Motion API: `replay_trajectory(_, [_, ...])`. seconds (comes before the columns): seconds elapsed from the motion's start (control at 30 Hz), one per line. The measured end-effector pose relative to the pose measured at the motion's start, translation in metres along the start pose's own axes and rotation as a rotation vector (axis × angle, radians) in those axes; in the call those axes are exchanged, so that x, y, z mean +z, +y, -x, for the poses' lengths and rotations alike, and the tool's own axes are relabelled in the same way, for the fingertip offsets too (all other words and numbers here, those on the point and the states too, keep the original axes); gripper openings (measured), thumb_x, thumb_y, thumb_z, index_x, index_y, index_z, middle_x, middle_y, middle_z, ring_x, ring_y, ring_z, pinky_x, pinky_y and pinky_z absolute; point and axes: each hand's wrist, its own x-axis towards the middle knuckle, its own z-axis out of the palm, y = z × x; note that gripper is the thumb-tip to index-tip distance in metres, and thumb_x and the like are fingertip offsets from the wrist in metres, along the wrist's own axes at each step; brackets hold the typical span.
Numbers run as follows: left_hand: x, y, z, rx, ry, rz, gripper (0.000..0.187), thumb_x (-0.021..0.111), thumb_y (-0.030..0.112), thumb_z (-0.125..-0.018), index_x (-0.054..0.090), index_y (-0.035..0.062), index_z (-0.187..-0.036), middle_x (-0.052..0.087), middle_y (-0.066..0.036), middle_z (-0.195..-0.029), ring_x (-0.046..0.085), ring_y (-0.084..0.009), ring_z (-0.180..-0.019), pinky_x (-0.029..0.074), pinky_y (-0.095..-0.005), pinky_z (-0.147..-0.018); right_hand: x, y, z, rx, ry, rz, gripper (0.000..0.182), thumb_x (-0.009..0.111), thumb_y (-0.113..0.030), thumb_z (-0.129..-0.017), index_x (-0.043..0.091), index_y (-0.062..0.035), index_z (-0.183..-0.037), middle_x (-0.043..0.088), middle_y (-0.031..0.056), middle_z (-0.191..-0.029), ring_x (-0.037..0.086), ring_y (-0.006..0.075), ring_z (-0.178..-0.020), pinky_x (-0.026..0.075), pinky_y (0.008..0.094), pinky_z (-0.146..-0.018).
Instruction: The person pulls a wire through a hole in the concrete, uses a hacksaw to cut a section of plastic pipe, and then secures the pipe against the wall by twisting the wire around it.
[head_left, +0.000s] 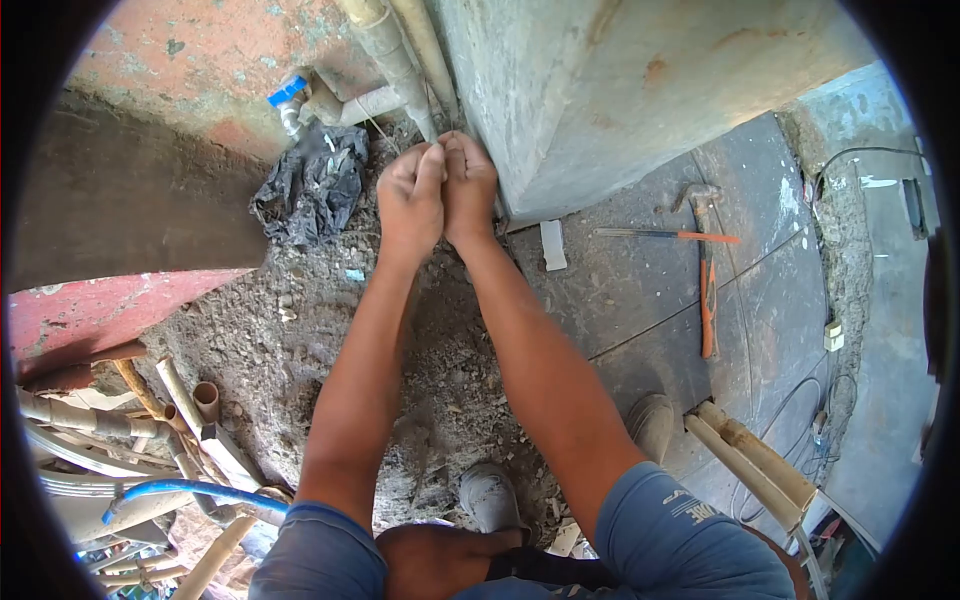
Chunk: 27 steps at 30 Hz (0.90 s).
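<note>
My left hand [412, 195] and my right hand [468, 185] are pressed side by side at the foot of the wall, fingers curled and closed. Just beyond the fingertips a grey vertical pipe [385, 45] comes down. Whatever the fingers pinch is hidden behind them. A thin wire [375, 125] curves toward my left hand. To its left lies a crumpled black plastic bag [315, 185], below a tap with a blue handle [287, 92]. A concrete pillar [530, 110] stands close to my right hand.
On the tiled floor [620, 290] at right lie a hammer [707, 290], a hacksaw blade [665, 235] with an orange end and a white piece [553, 245]. Pipes and scraps, including a blue hose [190, 487], are heaped lower left. Loose rubble [290, 340] covers the ground.
</note>
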Motion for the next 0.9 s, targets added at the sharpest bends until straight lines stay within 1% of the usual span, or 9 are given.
replay_trajectory(0.13, [0.012, 0.006, -0.039, 0.015, -0.042, -0.276, 0.039, 0.053, 0.021, -0.093, 0.043, -0.0017, -0.063, 0.043, -0.013, -0.056, 0.039, -0.016, -0.053, 0.035, -0.0358, -0.051, -0.005, 0.004, 0.028, 0.04, 0.038, -0.032, 0.023, 0.047, -0.016, -0.098, 0.061, 0.0011, -0.092, 0.059, 0.0033, -0.076, 0.053, 0.0102, -0.072, 0.044, 0.0285, -0.065])
replay_trajectory(0.2, [0.015, -0.001, -0.04, -0.016, 0.008, -0.318, 0.039, 0.053, 0.021, -0.094, 0.043, -0.0012, -0.063, 0.042, -0.013, -0.056, 0.04, -0.0147, -0.053, 0.035, -0.0356, -0.051, -0.006, 0.007, 0.034, 0.047, 0.109, -0.01, 0.023, 0.045, -0.015, -0.097, 0.062, 0.0003, -0.099, 0.064, 0.017, -0.08, 0.059, 0.023, -0.07, 0.047, 0.0346, -0.069])
replay_trajectory(0.23, [0.01, -0.001, -0.029, 0.082, 0.011, -0.347, 0.039, 0.053, 0.02, -0.093, 0.043, -0.0006, -0.062, 0.043, -0.011, -0.057, 0.041, -0.0134, -0.054, 0.035, -0.0358, -0.05, -0.003, 0.007, 0.021, -0.148, 0.112, 0.098, 0.02, 0.046, -0.011, -0.097, 0.062, 0.0013, -0.094, 0.06, 0.0035, -0.077, 0.053, 0.0089, -0.071, 0.044, 0.0266, -0.063])
replay_trajectory(0.33, [-0.001, 0.004, -0.001, -0.051, -0.006, -0.009, 0.04, 0.053, 0.019, -0.094, 0.042, 0.0008, -0.06, 0.045, -0.008, -0.057, 0.042, -0.0106, -0.055, 0.035, -0.0342, -0.05, 0.007, 0.004, -0.003, -0.007, 0.07, -0.069, 0.018, 0.046, -0.008, -0.095, 0.061, 0.0022, -0.093, 0.059, 0.0038, -0.076, 0.052, 0.0088, -0.07, 0.044, 0.0263, -0.064])
replay_trajectory(0.53, [0.012, 0.004, -0.042, -0.189, -0.012, -0.165, 0.039, 0.054, 0.019, -0.094, 0.044, 0.0003, -0.06, 0.046, -0.008, -0.057, 0.04, -0.0122, -0.055, 0.037, -0.034, -0.052, -0.005, 0.004, 0.038, 0.061, 0.095, 0.052, 0.021, 0.047, -0.013, -0.093, 0.062, -0.0001, -0.098, 0.065, 0.0184, -0.082, 0.062, 0.026, -0.071, 0.048, 0.0366, -0.068])
replay_trajectory(0.63, [0.006, 0.011, -0.012, 0.174, -0.005, -0.375, 0.036, 0.054, 0.023, -0.094, 0.052, -0.0023, -0.069, 0.051, -0.007, -0.062, 0.045, -0.0123, -0.062, 0.039, -0.0316, -0.058, 0.003, 0.002, 0.006, -0.117, 0.09, 0.095, 0.02, 0.046, -0.011, -0.094, 0.062, 0.0009, -0.096, 0.064, 0.0198, -0.08, 0.062, 0.0274, -0.071, 0.048, 0.0367, -0.068])
replay_trajectory(0.8, [0.005, 0.013, -0.031, 0.103, -0.074, -0.454, 0.033, 0.054, 0.021, -0.093, 0.054, -0.0035, -0.071, 0.053, -0.013, -0.062, 0.05, -0.0224, -0.059, 0.041, -0.035, -0.059, -0.002, 0.001, 0.024, -0.175, 0.132, 0.09, 0.021, 0.047, -0.013, -0.096, 0.062, 0.0017, -0.096, 0.064, 0.0203, -0.077, 0.061, 0.0314, -0.067, 0.048, 0.0391, -0.066])
replay_trajectory(0.87, [0.017, 0.009, -0.048, -0.157, -0.038, -0.268, 0.031, 0.054, 0.019, -0.093, 0.054, -0.0037, -0.071, 0.053, -0.014, -0.062, 0.051, -0.026, -0.059, 0.041, -0.0351, -0.059, -0.003, -0.006, 0.029, -0.178, 0.134, 0.123, 0.021, 0.047, -0.013, -0.096, 0.062, 0.0016, -0.097, 0.064, 0.0204, -0.077, 0.062, 0.032, -0.067, 0.048, 0.0394, -0.066])
replay_trajectory(0.9, [0.014, -0.001, -0.044, 0.135, 0.009, -0.519, 0.031, 0.054, 0.017, -0.093, 0.053, -0.0035, -0.071, 0.052, -0.014, -0.062, 0.05, -0.0252, -0.058, 0.041, -0.0351, -0.058, -0.002, -0.008, 0.032, -0.168, 0.139, 0.145, 0.021, 0.046, -0.013, -0.096, 0.062, 0.0015, -0.098, 0.064, 0.0205, -0.077, 0.062, 0.0325, -0.068, 0.048, 0.0397, -0.066])
